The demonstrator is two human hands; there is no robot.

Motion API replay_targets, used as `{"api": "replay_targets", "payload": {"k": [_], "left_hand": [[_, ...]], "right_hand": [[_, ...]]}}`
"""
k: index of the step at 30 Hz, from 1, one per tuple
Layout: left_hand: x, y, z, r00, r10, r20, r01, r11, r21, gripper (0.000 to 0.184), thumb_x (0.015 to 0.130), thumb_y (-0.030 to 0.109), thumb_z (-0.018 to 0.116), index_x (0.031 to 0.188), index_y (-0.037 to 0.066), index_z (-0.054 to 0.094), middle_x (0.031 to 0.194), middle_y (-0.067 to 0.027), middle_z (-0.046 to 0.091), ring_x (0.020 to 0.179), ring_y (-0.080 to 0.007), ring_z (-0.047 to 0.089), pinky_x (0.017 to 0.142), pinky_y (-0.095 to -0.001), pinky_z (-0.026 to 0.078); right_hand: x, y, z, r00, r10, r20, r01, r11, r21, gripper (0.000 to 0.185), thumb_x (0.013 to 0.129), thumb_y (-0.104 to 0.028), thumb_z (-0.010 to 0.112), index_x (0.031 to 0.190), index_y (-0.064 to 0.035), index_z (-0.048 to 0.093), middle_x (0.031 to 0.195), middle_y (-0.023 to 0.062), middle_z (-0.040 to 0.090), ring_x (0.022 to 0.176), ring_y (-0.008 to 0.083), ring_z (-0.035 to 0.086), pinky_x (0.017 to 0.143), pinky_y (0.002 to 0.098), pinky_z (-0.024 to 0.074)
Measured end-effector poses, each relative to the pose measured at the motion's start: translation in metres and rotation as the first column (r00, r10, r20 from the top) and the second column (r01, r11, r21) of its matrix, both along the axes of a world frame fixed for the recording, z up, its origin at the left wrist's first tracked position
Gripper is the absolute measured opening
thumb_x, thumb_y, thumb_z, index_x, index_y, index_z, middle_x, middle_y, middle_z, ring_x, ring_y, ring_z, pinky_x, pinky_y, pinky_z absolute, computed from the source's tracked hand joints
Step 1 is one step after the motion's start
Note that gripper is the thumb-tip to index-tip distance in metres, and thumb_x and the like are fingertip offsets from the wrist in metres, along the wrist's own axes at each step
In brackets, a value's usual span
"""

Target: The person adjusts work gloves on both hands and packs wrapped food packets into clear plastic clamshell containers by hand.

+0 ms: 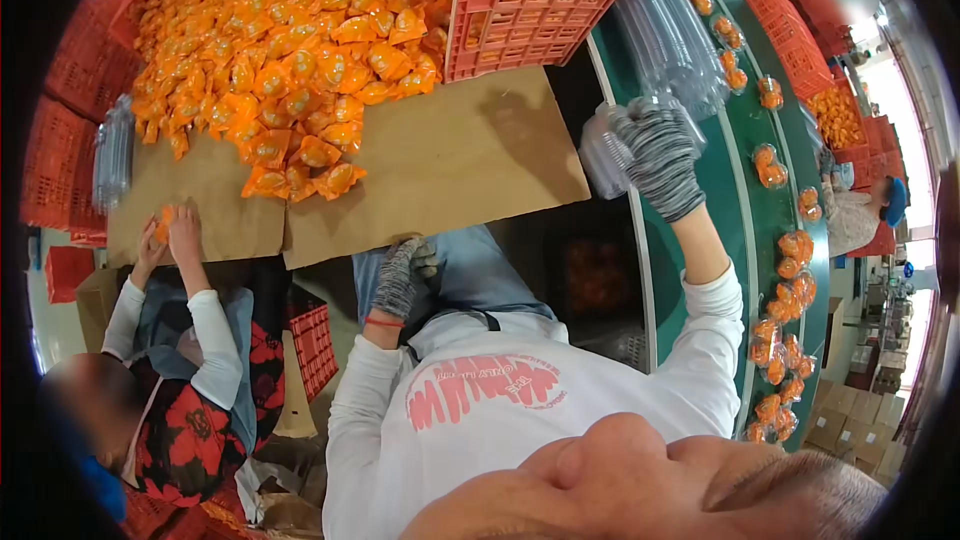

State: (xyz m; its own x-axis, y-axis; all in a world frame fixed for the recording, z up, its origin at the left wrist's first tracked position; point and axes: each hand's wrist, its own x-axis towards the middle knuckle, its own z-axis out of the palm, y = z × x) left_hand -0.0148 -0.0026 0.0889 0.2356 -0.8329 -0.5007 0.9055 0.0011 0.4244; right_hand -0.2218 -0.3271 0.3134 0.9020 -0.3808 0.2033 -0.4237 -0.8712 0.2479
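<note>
My right hand (662, 160), in a striped grey knitted glove, is closed on a clear plastic clamshell container (607, 152) at the edge of the green conveyor. Beyond it lie long nested stacks of the same clear containers (665, 35). My left hand (405, 275), gloved alike, is low at the near edge of the cardboard-covered table (450, 165), above my lap. Its fingers are curled, and whatever they may hold is hidden. A big heap of orange-wrapped fruit (300, 50) covers the table's far left.
A red crate (530, 5) stands tipped at the heap's right. Filled clamshells (770, 165) line the conveyor (735, 180). At left, a co-worker's hands (180, 235) hold an orange packet. Another person (865, 210) is across the belt. Red crates (60, 160) are stacked far left.
</note>
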Motion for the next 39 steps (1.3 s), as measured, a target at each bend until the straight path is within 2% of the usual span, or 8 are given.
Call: {"api": "replay_targets", "payload": {"k": [4, 12, 14, 19, 22, 29, 33, 39], "left_hand": [[-0.005, 0.003, 0.029, 0.979, -0.006, 0.206, -0.037, 0.978, 0.207, 0.01, 0.09, 0.016, 0.052, 0.091, 0.007, 0.055, 0.075, -0.003, 0.056, 0.063, -0.0133, 0.054, 0.056, -0.0248, 0.044], [-0.001, 0.005, 0.028, 0.978, 0.092, 0.187, -0.118, 0.984, 0.134, 0.014, 0.091, 0.017, 0.052, 0.095, 0.004, 0.055, 0.08, -0.0058, 0.059, 0.07, -0.0157, 0.058, 0.061, -0.0262, 0.047], [0.002, 0.013, 0.021, 0.987, 0.093, 0.129, -0.098, 0.995, 0.031, 0.017, 0.09, 0.019, 0.052, 0.097, 0.004, 0.055, 0.082, -0.0065, 0.06, 0.072, -0.0164, 0.059, 0.063, -0.0273, 0.048], [0.001, 0.028, 0.039, 0.974, 0.113, 0.199, -0.161, 0.957, 0.242, 0.02, 0.09, 0.022, 0.052, 0.101, 0.006, 0.056, 0.086, -0.0074, 0.063, 0.073, -0.0186, 0.06, 0.063, -0.0298, 0.049], [-0.001, 0.033, 0.031, 0.976, 0.117, 0.183, -0.161, 0.956, 0.247, 0.02, 0.09, 0.022, 0.052, 0.102, 0.007, 0.057, 0.086, -0.0077, 0.063, 0.072, -0.0195, 0.061, 0.064, -0.0314, 0.049], [0.009, 0.008, 0.034, 0.951, 0.03, 0.307, -0.105, 0.967, 0.23, 0.016, 0.09, 0.017, 0.051, 0.1, 0.006, 0.057, 0.087, -0.007, 0.063, 0.072, -0.018, 0.06, 0.067, -0.0309, 0.049], [0.014, -0.022, 0.045, 0.707, -0.047, 0.705, -0.12, 0.975, 0.186, 0.015, 0.09, 0.012, 0.051, 0.102, 0.005, 0.057, 0.092, -0.0058, 0.061, 0.082, -0.0167, 0.059, 0.074, -0.0302, 0.049], [0.019, -0.114, 0.061, -0.176, -0.065, 0.982, -0.033, 0.998, 0.06, 0.024, 0.083, 0.013, 0.059, 0.104, 0.004, 0.058, 0.112, -0.0103, 0.055, 0.1, -0.0247, 0.055, 0.089, -0.0351, 0.042]], "right_hand": [[0.04, 0.032, -0.005, 0.976, 0.206, -0.075, -0.203, 0.978, 0.046, 0.023, 0.076, -0.02, 0.053, 0.098, -0.0148, 0.06, 0.1, 0.0094, 0.053, 0.094, 0.027, 0.052, 0.083, 0.0415, 0.0401], [0.159, 0.051, -0.086, 0.851, 0.47, -0.235, -0.407, 0.872, 0.272, 0.034, 0.077, -0.02, 0.054, 0.111, -0.0189, 0.06, 0.118, 0.0126, 0.05, 0.108, 0.0309, 0.049, 0.091, 0.0403, 0.0391], [0.187, 0.035, -0.13, 0.906, 0.412, -0.101, -0.386, 0.899, 0.207, 0.038, 0.078, -0.02, 0.053, 0.116, -0.0197, 0.057, 0.122, 0.0129, 0.049, 0.11, 0.0319, 0.048, 0.092, 0.0418, 0.0381], [0.193, 0.041, -0.125, 0.945, 0.097, 0.313, -0.212, 0.909, 0.358, 0.044, 0.081, -0.025, 0.053, 0.124, -0.0134, 0.049, 0.125, 0.0135, 0.048, 0.113, 0.0337, 0.047, 0.094, 0.0459, 0.0366], [0.175, 0.062, -0.145, 0.964, -0.06, 0.261, -0.039, 0.932, 0.36, 0.047, 0.074, -0.029, 0.061, 0.114, -0.006, 0.053, 0.119, 0.0134, 0.052, 0.11, 0.0352, 0.047, 0.092, 0.0487, 0.0373], [0.16, 0.072, -0.182, 0.928, 0.119, 0.352, -0.218, 0.942, 0.256, 0.031, 0.069, -0.029, 0.062, 0.093, -0.01, 0.061, 0.111, 0.0084, 0.055, 0.113, 0.0315, 0.044, 0.092, 0.049, 0.0341], [0.126, 0.052, -0.163, 0.968, 0.081, 0.237, -0.14, 0.96, 0.242, 0.03, 0.069, -0.025, 0.063, 0.097, -0.0165, 0.062, 0.115, 0.0059, 0.053, 0.112, 0.03, 0.044, 0.09, 0.0462, 0.036], [0.077, 0.028, -0.169, 0.972, -0.143, 0.186, 0.103, 0.973, 0.207, 0.035, 0.074, -0.019, 0.056, 0.108, -0.0108, 0.057, 0.117, 0.0141, 0.05, 0.109, 0.0315, 0.045, 0.087, 0.0463, 0.0403]]}}
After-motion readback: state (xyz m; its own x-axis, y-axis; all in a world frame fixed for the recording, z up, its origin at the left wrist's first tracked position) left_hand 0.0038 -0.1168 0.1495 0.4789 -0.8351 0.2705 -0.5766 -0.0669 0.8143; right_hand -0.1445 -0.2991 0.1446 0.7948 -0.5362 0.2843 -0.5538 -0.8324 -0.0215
